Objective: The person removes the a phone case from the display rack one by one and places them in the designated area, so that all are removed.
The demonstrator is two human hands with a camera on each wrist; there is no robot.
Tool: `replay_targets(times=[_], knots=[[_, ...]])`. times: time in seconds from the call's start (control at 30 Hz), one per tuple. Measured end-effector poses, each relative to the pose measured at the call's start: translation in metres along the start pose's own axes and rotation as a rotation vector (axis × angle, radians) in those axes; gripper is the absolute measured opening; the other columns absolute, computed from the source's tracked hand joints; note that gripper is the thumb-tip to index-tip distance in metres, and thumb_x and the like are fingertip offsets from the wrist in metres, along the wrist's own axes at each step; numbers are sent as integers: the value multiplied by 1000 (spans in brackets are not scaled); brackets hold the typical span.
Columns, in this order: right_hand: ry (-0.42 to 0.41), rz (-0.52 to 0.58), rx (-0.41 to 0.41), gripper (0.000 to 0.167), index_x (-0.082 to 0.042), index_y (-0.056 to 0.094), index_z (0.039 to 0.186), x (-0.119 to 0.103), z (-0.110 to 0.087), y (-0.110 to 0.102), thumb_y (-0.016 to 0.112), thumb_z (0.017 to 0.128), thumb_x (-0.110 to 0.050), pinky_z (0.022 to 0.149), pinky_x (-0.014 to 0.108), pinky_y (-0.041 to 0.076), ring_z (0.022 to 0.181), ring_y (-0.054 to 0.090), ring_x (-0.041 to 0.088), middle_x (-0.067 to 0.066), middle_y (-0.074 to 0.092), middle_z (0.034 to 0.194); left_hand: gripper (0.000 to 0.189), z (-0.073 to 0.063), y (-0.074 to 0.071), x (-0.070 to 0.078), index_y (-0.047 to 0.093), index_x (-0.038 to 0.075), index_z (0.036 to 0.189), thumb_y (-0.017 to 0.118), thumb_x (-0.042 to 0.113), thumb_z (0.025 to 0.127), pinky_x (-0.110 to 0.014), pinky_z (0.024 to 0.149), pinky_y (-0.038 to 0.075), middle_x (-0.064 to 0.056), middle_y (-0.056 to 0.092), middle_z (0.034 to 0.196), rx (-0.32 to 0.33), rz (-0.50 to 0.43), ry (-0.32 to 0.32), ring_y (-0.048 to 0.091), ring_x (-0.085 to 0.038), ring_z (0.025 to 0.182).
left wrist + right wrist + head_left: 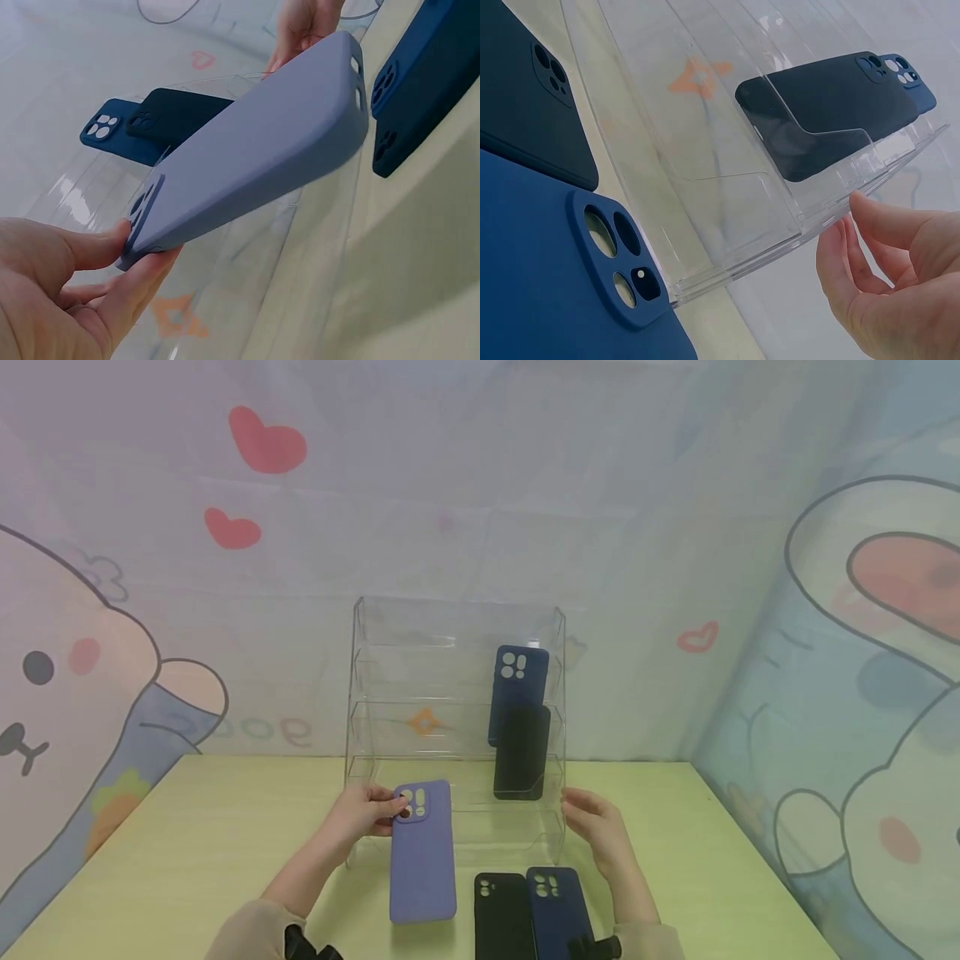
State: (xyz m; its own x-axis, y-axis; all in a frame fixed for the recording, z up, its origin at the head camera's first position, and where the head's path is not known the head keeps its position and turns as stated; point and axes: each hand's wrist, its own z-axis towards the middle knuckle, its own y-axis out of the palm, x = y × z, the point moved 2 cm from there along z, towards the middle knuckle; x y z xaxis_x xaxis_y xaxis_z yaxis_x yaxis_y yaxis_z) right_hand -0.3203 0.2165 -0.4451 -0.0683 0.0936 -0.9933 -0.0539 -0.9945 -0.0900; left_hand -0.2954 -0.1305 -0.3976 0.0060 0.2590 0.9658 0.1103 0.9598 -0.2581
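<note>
My left hand (365, 810) pinches a purple phone case (422, 868) at its camera-cutout end, the thumb on the cutout plate in the left wrist view. The case hangs in front of a clear tiered display rack (457, 700). Beside the rack's right edge is my right hand (600, 822), its fingers loosely bent and holding nothing; its fingertips (856, 201) are at the clear side panel, though contact is hard to tell. On the rack's right side, a black phone case (521, 756) stands on a lower tier, overlapping a dark blue phone case (528, 677) behind it.
Flat on the pale yellow table (645, 835), in front of the rack, lie another black case (501, 918) and another dark blue case (557, 902), side by side. A printed cloth (450, 485) with hearts and cartoon figures hangs behind and to the sides.
</note>
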Motion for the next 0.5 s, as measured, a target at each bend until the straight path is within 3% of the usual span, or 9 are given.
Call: replay_targets(times=[0.2, 0.5], knots=[[11, -1, 1, 41, 7, 51, 134, 1, 1, 0, 58, 96, -6, 99, 27, 51, 125, 56, 34, 24, 54, 137, 34, -3, 10, -15, 62, -19, 111, 65, 9, 93, -25, 64, 60, -4, 70, 79, -24, -3, -43, 63, -9, 64], [15, 6, 6, 40, 7, 52, 133, -1, 1, 0, 59, 96, -6, 96, 23, 52, 117, 61, 24, 23, 56, 135, 34, -6, 22, -30, 62, -19, 109, 67, 10, 91, -26, 60, 59, -7, 71, 78, -14, 21, -98, 63, -10, 62]])
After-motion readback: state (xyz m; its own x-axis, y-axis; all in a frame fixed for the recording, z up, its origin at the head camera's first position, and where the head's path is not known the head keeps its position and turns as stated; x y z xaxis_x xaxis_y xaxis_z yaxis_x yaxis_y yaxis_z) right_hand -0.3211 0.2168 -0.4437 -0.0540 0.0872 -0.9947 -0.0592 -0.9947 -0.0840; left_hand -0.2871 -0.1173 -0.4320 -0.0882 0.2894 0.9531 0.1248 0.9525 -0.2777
